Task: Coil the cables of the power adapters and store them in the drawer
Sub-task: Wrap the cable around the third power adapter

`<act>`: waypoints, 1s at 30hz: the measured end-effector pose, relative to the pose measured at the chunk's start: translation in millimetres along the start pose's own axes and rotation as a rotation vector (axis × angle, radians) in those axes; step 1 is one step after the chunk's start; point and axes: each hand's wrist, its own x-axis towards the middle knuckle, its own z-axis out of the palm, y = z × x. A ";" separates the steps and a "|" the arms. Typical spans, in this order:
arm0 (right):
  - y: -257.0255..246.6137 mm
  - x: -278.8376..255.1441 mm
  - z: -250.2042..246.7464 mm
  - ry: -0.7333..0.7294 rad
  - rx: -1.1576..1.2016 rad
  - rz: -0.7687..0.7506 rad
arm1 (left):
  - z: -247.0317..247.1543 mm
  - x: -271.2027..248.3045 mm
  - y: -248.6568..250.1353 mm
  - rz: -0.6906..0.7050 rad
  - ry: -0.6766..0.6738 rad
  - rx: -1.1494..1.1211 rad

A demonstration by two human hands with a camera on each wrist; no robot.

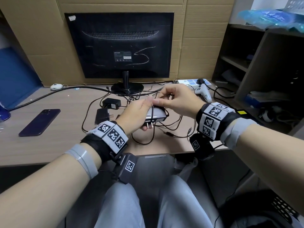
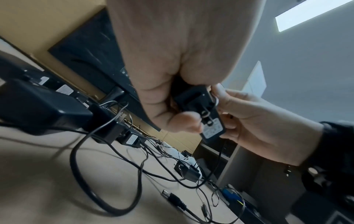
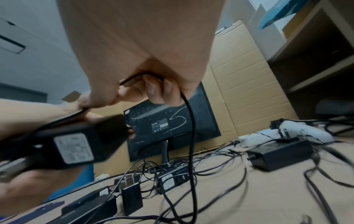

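Note:
My left hand (image 1: 139,112) grips a black power adapter (image 1: 157,114) above the desk, its plug prongs pointing toward me. The adapter's thin black cable (image 1: 153,129) runs over the body and hangs in loops to the desk. My right hand (image 1: 172,99) pinches that cable just above the adapter. In the left wrist view the adapter (image 2: 204,115) sits between the left fingers and the right hand (image 2: 258,125). In the right wrist view the cable (image 3: 191,121) drops from the curled fingers (image 3: 153,91), and the labelled adapter (image 3: 72,145) is at the left.
Two more black adapters (image 1: 111,102) (image 1: 102,115) lie on the desk among tangled cables. A dark phone (image 1: 39,121) lies to the left. A monitor (image 1: 121,45) stands behind, with a power strip (image 1: 194,82) and a white controller (image 1: 204,93) at right, and shelves (image 1: 256,63) beyond.

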 end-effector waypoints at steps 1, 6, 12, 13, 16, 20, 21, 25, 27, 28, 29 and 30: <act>5.0 -1.1 -0.7 -0.016 0.036 0.020 | 0.7 -0.8 1.0 0.016 -0.015 -0.032; 21.9 -10.1 -4.4 -0.016 0.173 0.162 | 0.2 -7.0 7.9 -0.031 -0.100 -0.103; 31.4 -14.5 1.5 0.026 0.238 0.295 | 9.5 -10.3 18.4 -0.042 -0.182 -0.093; 31.9 -16.0 3.4 0.015 0.247 0.309 | 10.0 -8.5 17.8 -0.044 -0.165 -0.101; 32.6 -19.7 7.0 -0.079 0.214 0.335 | 9.1 -3.4 14.5 -0.036 -0.137 -0.180; 32.6 -18.6 12.7 -0.164 0.170 0.360 | 9.8 3.9 6.7 -0.055 -0.028 -0.230; 33.5 -17.2 14.8 -0.178 0.147 0.356 | 9.3 7.1 3.5 -0.070 0.033 -0.192; 33.6 -13.1 25.8 -0.268 0.023 0.322 | 3.6 16.5 -9.4 -0.063 0.127 -0.128; 27.9 -13.5 26.2 -0.314 0.016 0.315 | -0.5 17.1 -12.2 -0.070 0.187 -0.083; 24.4 -14.0 25.2 -0.339 0.024 0.300 | -3.1 16.9 -12.9 -0.073 0.238 -0.022; 20.1 -13.9 23.6 -0.362 0.015 0.275 | -5.3 16.5 -14.2 -0.067 0.283 0.043; 16.4 -13.3 22.2 -0.382 -0.013 0.244 | -6.5 14.7 -15.6 -0.058 0.305 0.082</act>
